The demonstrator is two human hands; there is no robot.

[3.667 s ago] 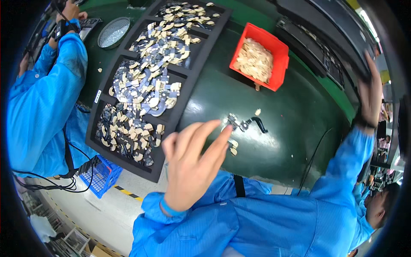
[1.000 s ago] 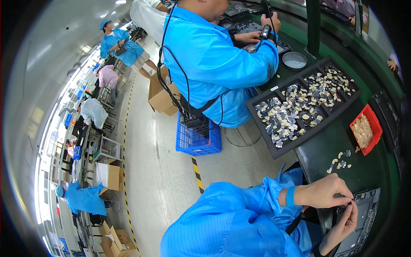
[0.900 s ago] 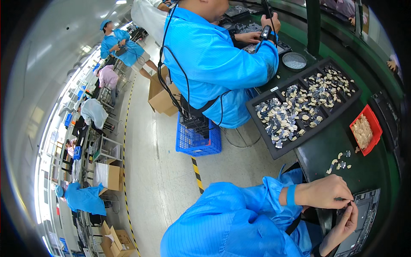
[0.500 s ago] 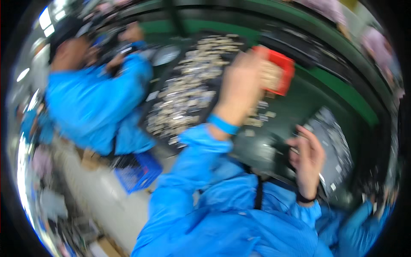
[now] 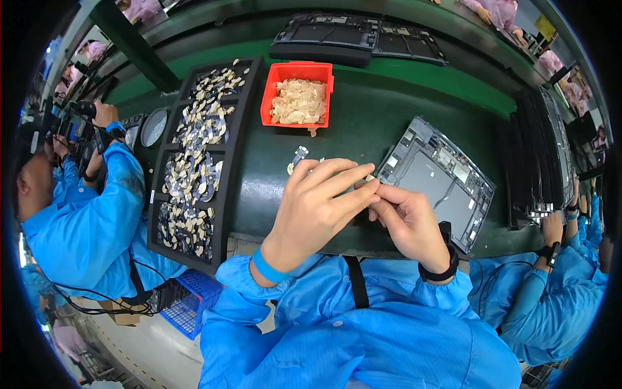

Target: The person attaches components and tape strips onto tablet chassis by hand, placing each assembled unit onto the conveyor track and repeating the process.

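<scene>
My left hand point(image 5: 317, 204) and my right hand point(image 5: 409, 223) meet fingertip to fingertip above the green work surface. Thumb and forefinger of each are pinched around something too small and covered to make out. Just beyond my left hand lies a small flex cable part point(image 5: 299, 154) with a pale piece beside it. Right of my hands, an opened tablet housing point(image 5: 421, 175) lies tilted on the bench with its boards and a thin cable exposed. A red bin point(image 5: 265, 107) full of beige scraps stands farther back.
A black compartment tray point(image 5: 234, 139) with many small flex cable parts lies at left. More opened housings point(image 5: 330, 32) rest at the back. Dark devices stand stacked point(image 5: 541, 155) at far right. Co-workers in blue sit on both sides; a blue crate point(image 5: 194, 301) is at lower left.
My left hand has come back from the red bin to meet my right hand, whose fingers were apart and are now pinched. The whole view has swung, shifting the bench.
</scene>
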